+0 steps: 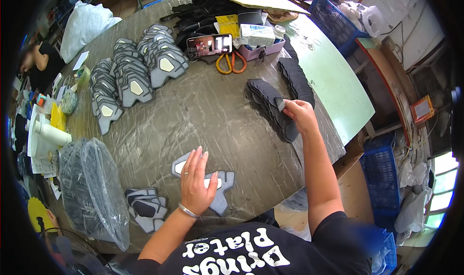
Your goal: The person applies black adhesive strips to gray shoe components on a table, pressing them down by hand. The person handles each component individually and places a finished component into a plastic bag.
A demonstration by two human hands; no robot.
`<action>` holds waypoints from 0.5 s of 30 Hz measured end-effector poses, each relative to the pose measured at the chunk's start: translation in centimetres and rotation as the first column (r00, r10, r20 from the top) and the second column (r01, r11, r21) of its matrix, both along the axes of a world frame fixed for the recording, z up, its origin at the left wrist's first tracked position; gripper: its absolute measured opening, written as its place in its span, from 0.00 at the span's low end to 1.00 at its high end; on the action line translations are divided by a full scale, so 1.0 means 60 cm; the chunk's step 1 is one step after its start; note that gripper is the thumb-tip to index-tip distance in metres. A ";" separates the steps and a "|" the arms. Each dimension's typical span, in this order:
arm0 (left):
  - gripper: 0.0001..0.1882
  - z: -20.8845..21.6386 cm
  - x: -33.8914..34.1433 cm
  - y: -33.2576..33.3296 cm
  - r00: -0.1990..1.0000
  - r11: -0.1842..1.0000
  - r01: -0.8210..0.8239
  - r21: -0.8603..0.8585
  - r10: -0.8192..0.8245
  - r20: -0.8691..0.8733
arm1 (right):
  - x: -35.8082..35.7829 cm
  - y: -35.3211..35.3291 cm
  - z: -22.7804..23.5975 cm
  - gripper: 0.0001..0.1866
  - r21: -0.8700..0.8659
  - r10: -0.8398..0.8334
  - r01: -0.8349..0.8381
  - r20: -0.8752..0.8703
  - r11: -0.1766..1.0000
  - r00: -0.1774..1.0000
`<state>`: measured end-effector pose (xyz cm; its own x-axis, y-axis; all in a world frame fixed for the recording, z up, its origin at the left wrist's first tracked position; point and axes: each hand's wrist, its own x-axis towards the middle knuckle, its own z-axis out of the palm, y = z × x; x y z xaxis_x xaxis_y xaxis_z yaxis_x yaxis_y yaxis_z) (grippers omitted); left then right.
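Observation:
My left hand (197,182) lies with its fingers stretched out over a flat grey cut piece (224,192) with white patches, near the table's front. It covers the middle of that piece. My right hand (299,114) is at the row of overlapping black pieces (268,106) on the right, thumb and fingers pinched on a small dark piece (280,104) at its edge. Whether this piece is free of the row I cannot tell. A second row of black pieces (296,79) runs just beyond.
Rows of grey pieces (135,89) lie at the back left, and a small pile (146,208) sits front left beside a clear plastic bag (92,193). At the back are orange-handled scissors (232,65), a phone (209,46) and a pink box (263,51). A bottle (52,133) stands left.

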<state>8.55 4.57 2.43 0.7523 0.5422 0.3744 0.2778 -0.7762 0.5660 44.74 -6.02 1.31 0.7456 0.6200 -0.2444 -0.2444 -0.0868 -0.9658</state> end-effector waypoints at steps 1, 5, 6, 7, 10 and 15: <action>0.29 0.002 0.011 0.001 0.999 0.999 0.038 0.000 -0.038 0.000 | 0.004 -0.001 -0.004 0.11 0.005 -0.005 0.005 -0.002 1.000 1.000; 0.30 0.030 0.113 0.012 0.951 0.949 0.306 0.072 -0.303 -0.056 | 0.000 -0.009 -0.016 0.10 0.152 -0.068 0.084 -0.111 0.985 0.991; 0.29 0.033 0.154 0.016 0.936 0.926 0.352 0.135 -0.346 -0.067 | -0.002 -0.011 -0.016 0.10 0.186 -0.093 0.117 -0.131 0.976 0.987; 0.28 0.031 0.197 0.020 0.919 0.897 0.395 0.199 -0.388 -0.078 | -0.003 -0.014 -0.021 0.10 0.194 -0.096 0.120 -0.129 0.974 0.987; 0.24 0.013 0.310 0.033 0.904 0.835 0.417 0.358 -0.424 -0.064 | -0.016 -0.019 -0.042 0.09 0.424 -0.137 0.186 -0.144 0.886 0.980; 0.20 -0.001 0.367 0.032 0.862 0.842 0.480 0.246 -0.401 -0.310 | -0.024 -0.053 0.005 0.09 0.701 -0.190 0.354 -0.304 0.618 0.933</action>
<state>30.57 6.49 2.39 0.9696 0.0200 0.2440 -0.0410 -0.9693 0.2426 43.28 -9.23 1.59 0.9022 0.4284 0.0503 -0.3123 0.7292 -0.6089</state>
